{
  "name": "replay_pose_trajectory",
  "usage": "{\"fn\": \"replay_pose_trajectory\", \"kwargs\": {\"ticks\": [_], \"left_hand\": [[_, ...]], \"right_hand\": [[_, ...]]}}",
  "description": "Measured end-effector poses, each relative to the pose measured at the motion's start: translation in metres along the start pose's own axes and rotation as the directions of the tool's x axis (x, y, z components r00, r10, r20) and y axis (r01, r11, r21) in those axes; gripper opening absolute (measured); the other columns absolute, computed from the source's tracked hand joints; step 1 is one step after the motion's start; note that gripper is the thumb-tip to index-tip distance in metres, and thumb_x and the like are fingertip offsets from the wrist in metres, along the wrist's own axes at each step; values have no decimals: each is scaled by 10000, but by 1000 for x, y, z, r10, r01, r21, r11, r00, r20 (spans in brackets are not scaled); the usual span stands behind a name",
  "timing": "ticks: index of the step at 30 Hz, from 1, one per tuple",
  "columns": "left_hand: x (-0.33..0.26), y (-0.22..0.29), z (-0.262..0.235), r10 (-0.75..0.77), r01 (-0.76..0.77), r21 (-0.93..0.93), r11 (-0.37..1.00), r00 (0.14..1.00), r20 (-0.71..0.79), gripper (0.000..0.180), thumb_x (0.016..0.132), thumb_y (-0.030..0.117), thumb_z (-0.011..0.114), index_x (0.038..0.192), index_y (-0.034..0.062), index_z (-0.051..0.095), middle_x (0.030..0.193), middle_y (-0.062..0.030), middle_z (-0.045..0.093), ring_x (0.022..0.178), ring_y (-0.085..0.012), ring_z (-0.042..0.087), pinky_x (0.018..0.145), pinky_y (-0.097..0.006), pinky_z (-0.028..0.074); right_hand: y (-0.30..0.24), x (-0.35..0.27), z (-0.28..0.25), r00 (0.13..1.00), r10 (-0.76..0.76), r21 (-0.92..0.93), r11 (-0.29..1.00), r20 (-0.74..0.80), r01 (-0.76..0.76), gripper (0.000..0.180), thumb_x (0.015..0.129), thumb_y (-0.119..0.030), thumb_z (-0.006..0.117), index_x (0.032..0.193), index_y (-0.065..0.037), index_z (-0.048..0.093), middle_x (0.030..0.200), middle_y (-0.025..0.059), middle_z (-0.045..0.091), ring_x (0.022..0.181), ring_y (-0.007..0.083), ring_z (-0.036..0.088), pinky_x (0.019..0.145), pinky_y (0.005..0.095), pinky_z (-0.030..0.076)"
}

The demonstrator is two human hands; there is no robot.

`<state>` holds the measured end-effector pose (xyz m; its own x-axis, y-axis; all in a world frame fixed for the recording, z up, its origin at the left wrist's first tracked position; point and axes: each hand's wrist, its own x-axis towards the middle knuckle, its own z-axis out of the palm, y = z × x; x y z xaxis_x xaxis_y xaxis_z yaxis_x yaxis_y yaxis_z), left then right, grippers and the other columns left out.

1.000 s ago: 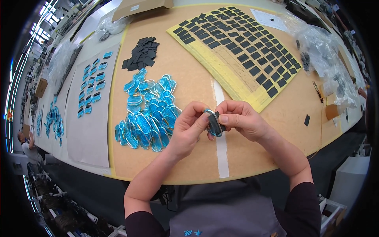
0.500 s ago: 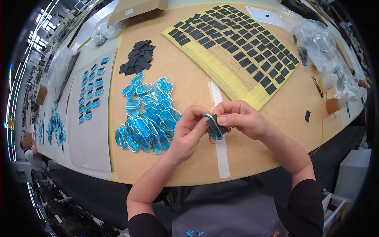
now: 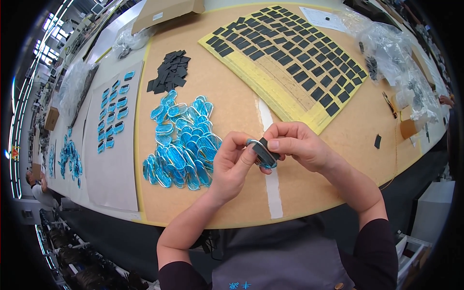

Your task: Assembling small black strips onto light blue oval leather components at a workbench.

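Note:
My left hand is closed on an oval ring-shaped piece with a silvery rim and blue film, tilted above the table. From the other side my right hand pinches a small black rectangular patch that lies against or around the oval piece; which of these I cannot tell. Fingers hide part of both. Just left of my hands lies a heap of blue oval pieces with pale rims. Behind that heap is a pile of loose black patches.
A yellow-edged board at the back right carries rows of black patches. Ovals with black bands lie on a grey sheet at left. Clear plastic bags, a tape roll and small scissors or snips are at right.
My hands stay almost in place with the oval piece and black patch between them. The oval has tilted slightly, and the whole view has shifted a little.

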<state>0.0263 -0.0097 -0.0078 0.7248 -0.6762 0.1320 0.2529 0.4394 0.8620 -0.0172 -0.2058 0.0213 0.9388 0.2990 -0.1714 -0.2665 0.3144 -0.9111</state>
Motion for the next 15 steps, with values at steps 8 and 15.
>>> {"fn": "replay_pose_trajectory", "kwargs": {"ticks": [8, 15], "left_hand": [[7, 10, -8, 163, -152, 343, 927, 987, -2, 250, 866, -13, 649, 1091, 27, 548, 984, -64, 614, 916, -142, 609, 750, -270, 496], [9, 26, -7, 222, -443, 682, 582, 893, 391, 306, 689, -20, 804, 947, 66, 663, 921, -90, 632, 811, -193, 627, 645, -283, 498]], "right_hand": [[-10, -2, -1, 998, 39, 45, 998, 55, -41, 213, 817, -68, 707, 1000, -5, 617, 889, 22, 656, 804, 72, 616, 756, 210, 483], [-12, -2, -7, 980, 140, -8, 990, 140, -141, 304, 780, -38, 742, 1008, -26, 541, 873, 34, 655, 796, 78, 625, 730, 204, 480]]}}
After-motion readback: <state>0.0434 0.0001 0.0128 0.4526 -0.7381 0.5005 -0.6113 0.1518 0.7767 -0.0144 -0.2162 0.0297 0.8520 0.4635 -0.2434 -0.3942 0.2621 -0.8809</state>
